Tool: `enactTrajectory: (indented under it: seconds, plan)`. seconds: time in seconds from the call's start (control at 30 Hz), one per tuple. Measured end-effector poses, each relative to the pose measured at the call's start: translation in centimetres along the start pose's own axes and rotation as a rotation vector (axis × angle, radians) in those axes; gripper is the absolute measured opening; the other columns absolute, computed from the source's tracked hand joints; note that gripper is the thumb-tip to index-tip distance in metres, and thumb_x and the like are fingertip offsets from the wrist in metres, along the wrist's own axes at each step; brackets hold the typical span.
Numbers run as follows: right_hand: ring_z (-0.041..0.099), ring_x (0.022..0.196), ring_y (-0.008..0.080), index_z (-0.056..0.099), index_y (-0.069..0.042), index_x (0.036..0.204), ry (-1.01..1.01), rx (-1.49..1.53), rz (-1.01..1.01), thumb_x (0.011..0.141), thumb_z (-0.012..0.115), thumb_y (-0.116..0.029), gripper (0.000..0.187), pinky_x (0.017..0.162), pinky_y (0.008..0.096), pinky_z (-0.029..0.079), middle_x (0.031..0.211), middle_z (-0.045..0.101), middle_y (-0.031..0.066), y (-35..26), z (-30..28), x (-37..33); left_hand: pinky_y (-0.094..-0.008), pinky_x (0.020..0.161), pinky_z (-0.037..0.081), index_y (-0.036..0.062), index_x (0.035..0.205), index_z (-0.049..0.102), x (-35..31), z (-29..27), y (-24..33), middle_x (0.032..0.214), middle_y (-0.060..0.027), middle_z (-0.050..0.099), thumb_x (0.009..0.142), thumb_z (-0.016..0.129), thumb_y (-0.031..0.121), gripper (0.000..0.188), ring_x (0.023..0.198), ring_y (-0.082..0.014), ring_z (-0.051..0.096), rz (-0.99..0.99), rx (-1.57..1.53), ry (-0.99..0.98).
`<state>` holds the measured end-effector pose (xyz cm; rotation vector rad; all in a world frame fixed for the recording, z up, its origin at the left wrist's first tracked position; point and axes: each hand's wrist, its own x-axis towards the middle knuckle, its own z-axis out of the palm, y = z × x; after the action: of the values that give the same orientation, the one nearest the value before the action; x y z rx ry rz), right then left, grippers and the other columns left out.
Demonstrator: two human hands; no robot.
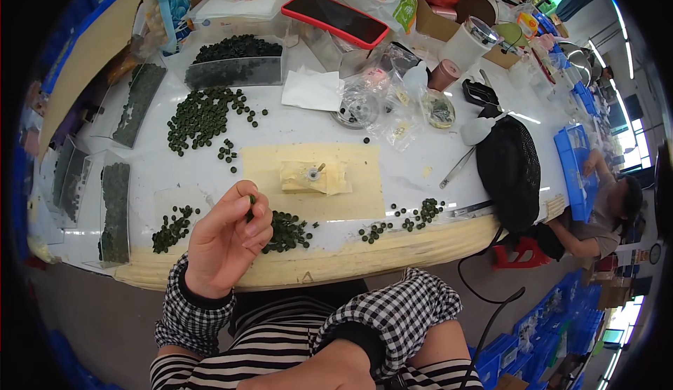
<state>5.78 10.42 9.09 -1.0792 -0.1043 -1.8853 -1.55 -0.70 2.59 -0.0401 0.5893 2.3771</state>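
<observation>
My left hand is raised over the near edge of the table, its fingers curled. Between thumb and forefinger it pinches a small dark green bead. A pile of green beads lies just beyond and to the right of this hand, partly hidden by it. My right hand is low at the bottom edge, across my lap, and its fingers are out of the picture. Ahead of my left hand, a tape-covered block with a small upright peg sits on a yellowish taped sheet.
Loose beads form a larger pile at the back left. Clear bins of beads stand behind and left. A red-cased phone, tweezers, a black mesh bag and plastic bags are around. A co-worker sits at right.
</observation>
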Motion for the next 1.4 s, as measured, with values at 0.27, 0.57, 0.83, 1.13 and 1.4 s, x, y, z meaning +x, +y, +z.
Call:
enactTrajectory:
  seconds: [0.27,0.57,0.83,1.13,1.4]
  plan:
    - [0.051,0.076,0.0157,0.056,0.005,0.087,0.342,-0.34,-0.162,0.104,0.044,-0.019,0.032,0.069,0.0298,0.042,0.077,0.055,0.0069,-1.1,4.0,2.3,-0.0197,0.057,0.036,0.0045,0.112,0.054,0.4,1.6,-0.4,0.093,-0.0049,0.056,0.095,0.052,0.007,0.017,0.068,-0.0073,0.042,-0.022,0.044,0.066]
    - [0.056,0.077,0.0237,0.066,-0.001,0.09,0.815,-1.322,-0.187,0.096,0.055,-0.017,0.02,0.074,0.0377,0.045,0.085,0.062,0.0097,-5.8,1.1,-6.6,-0.0176,0.057,0.036,0.0011,0.125,0.057,0.8,0.8,-1.2,0.103,-0.0056,0.064,0.099,0.055,0.012,0.028,0.065,-0.0038,0.042,-0.032,0.068,0.179]
    - [0.052,0.072,0.0238,0.068,-0.002,0.093,1.468,-2.523,0.043,0.078,0.072,-0.001,0.015,0.063,0.0334,0.043,0.08,0.058,0.0074,-8.2,-2.0,-9.0,-0.0168,0.055,0.037,0.003,0.127,0.056,0.8,0.8,-1.2,0.109,-0.0075,0.065,0.101,0.05,0.012,0.028,0.061,-0.0029,0.04,-0.055,0.097,0.195]
    - [0.053,0.073,0.0223,0.07,-0.003,0.092,1.428,-2.49,0.015,0.074,0.076,-0.001,0.019,0.063,0.0322,0.043,0.082,0.058,0.0074,-8.2,-2.8,-9.2,-0.0182,0.057,0.035,-0.0007,0.12,0.06,0.8,0.2,-1.5,0.092,-0.0017,0.062,0.101,0.052,0.019,0.028,0.065,-0.0042,0.041,-0.04,0.091,0.175]
    - [0.058,0.077,0.0197,0.065,0.001,0.091,1.334,-2.104,-0.451,0.082,0.072,-0.001,0.011,0.065,0.0279,0.047,0.087,0.062,0.0089,-7.0,-2.8,-8.6,-0.019,0.058,0.033,0.0003,0.106,0.062,0.8,0.3,-1.8,0.079,0.0021,0.054,0.102,0.051,0.028,0.03,0.063,-0.0056,0.039,-0.101,0.134,0.154]
